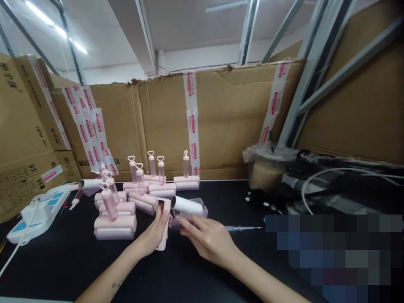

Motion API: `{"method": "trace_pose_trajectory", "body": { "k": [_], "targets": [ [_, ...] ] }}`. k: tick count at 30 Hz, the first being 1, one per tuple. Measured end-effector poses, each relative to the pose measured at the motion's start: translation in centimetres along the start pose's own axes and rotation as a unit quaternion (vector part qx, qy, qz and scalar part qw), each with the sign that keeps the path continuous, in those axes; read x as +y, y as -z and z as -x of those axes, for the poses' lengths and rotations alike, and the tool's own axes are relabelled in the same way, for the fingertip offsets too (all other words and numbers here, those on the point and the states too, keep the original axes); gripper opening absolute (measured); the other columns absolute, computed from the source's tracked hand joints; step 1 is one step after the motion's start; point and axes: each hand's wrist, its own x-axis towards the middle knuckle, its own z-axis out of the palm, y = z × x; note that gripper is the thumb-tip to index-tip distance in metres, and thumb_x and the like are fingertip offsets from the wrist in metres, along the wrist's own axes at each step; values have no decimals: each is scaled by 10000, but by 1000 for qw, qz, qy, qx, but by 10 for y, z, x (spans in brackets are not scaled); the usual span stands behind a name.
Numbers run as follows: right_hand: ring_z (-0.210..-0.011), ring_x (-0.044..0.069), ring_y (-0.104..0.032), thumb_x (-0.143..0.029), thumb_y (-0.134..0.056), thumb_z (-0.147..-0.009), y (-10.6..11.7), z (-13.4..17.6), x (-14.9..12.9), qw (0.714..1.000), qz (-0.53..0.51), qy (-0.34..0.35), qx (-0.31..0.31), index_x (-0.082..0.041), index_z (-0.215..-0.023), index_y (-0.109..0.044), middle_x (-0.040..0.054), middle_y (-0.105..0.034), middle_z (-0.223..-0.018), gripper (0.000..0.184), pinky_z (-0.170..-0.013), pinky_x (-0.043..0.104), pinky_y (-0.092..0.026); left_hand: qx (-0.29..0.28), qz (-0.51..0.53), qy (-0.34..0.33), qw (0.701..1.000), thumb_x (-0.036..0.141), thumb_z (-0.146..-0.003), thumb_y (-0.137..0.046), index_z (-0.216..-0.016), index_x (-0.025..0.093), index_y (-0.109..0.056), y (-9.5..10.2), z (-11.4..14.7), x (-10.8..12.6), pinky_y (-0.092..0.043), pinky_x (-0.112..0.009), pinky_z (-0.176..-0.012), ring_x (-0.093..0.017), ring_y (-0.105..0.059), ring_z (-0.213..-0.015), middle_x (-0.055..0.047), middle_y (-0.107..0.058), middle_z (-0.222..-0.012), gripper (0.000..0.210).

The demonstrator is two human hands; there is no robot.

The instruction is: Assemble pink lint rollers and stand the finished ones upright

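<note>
My left hand (pixel 153 235) is closed around a pale pink lint roller cover (pixel 164 229), held on edge. Just right of it, a lint roller (pixel 188 205) shows its white paper roll, with a clear purplish case beneath and behind. My right hand (pixel 205 237) has its fingers bent over the clear purplish handle part (pixel 175 224) of this roller; the thumb is hidden. A screwdriver with a clear handle (pixel 243 228) lies on the black table just beyond my right hand.
Several pink lint rollers (pixel 115 222) with upright heart-topped handles stand at left and back. A power strip (pixel 41 216) lies far left. A bagged drink cup (pixel 268 168) and dark bundled items (pixel 341 185) sit right. Cardboard walls (pixel 164 122) enclose the black table (pixel 151 277).
</note>
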Motion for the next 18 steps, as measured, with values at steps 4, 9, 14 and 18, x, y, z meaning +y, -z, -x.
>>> {"method": "trace_pose_trajectory", "body": {
  "k": [4,9,14,18],
  "targets": [
    [-657,158,-604,-253,-440,-885,-1,0,-9,1000,-3,-21,13,-237,-1235,-493,71,-652,-857,355,-575,249,-452,24,6,-13,1000,684,-789,-251,-1207,186,-302,-8,-3,-11,-367,-237,-439,-111,-436,-410,71,-435,-514,652],
    [-675,161,-602,-268,-460,-875,5,-5,-9,994,-75,-71,24,-284,-1234,-482,56,-642,-880,360,-584,248,-441,0,64,-9,998,719,-740,-328,-1237,177,-331,0,5,17,-371,-235,-455,-113,-457,-443,48,-474,-547,736],
    [-660,136,-575,-364,-436,-885,13,-11,-8,920,-327,-212,47,-240,-1124,-460,24,-610,-867,271,-613,246,-465,-102,233,-98,962,800,-688,-187,-1302,177,-346,17,18,59,-402,-420,-869,-266,-542,-985,-126,-571,-1087,889],
    [-698,133,-579,-322,-373,-907,17,-15,-25,874,-446,-189,-23,-218,-1219,-317,45,-590,-943,334,-646,264,-486,-64,127,-117,983,553,-589,-696,-1243,188,-423,-1,14,45,-299,-414,-997,-297,-424,-1170,-124,-526,-1217,797]
  ]
}}
